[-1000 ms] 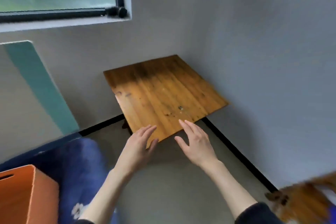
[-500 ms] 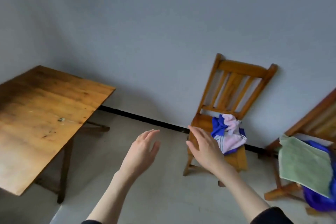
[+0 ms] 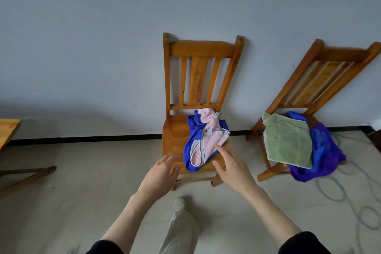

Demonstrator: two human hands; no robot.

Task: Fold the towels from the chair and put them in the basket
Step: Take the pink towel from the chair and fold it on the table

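Both hands' grip empty — left hand (image 3: pixel 159 173), right hand (image 3: pixel 234 168), crumpled towels (image 3: pixel 203 140) on chair (image 3: pixel 175 130)

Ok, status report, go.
Left hand and right hand open, empty, near chair. Pink-and-blue towel crumpled on seat. Nothing in the way.

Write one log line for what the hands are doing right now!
phase: reaching | left hand: open, empty | right hand: open, empty, near pink and blue towels | towels: crumpled on chair | basket: not in view

Soft dim daylight, faint shadow along wall base, wide-angle bending at edges
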